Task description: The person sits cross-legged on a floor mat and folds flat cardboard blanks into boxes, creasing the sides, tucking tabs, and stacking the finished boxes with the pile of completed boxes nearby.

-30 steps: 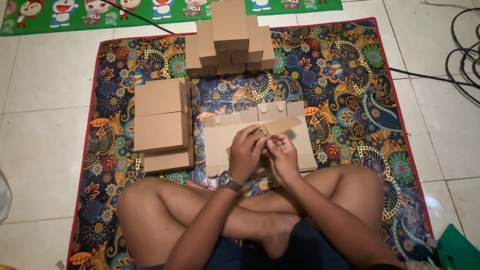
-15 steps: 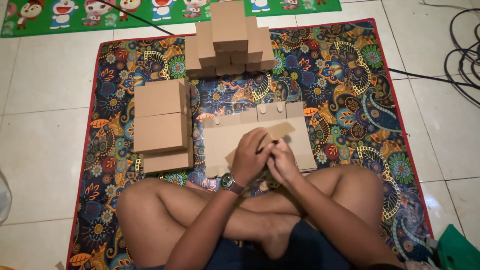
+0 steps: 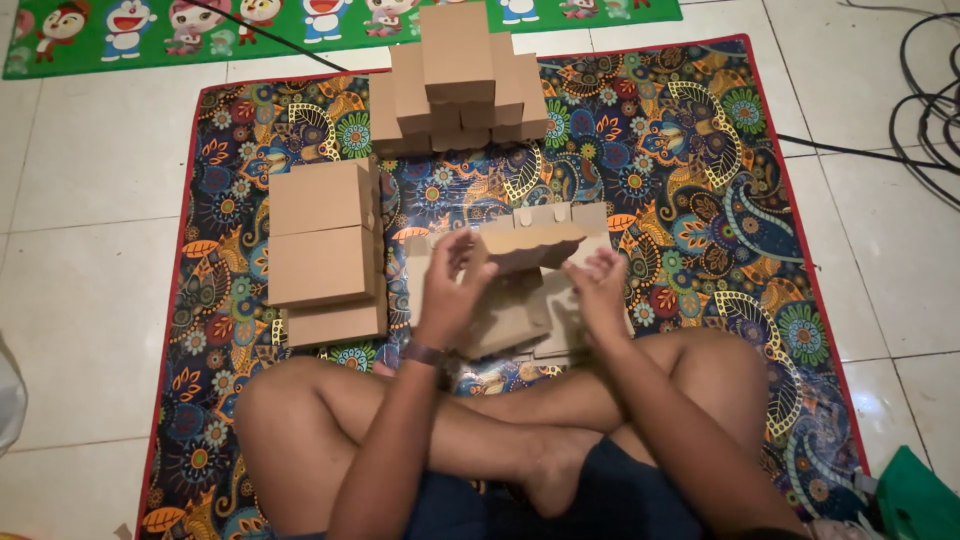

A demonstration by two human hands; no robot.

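I sit cross-legged on a patterned mat (image 3: 700, 150). My left hand (image 3: 450, 290), with a watch on its wrist, grips the left side of a flat brown cardboard box blank (image 3: 535, 245) and lifts its scalloped flap. My right hand (image 3: 598, 285) holds the blank's right side, fingers curled against the cardboard. The blank sits partly folded above more flat cardboard (image 3: 510, 325) lying in front of my legs.
A stack of flat brown cardboard pieces (image 3: 325, 245) lies to the left on the mat. Several folded boxes (image 3: 455, 80) are piled at the mat's far edge. A green cartoon mat (image 3: 150, 30) lies beyond, black cables (image 3: 930, 90) at right, a green object (image 3: 920, 495) at bottom right.
My hands have moved apart from a tight clasp at the blank's middle to its two sides. The blank's flap has risen and the cardboard has opened wider.
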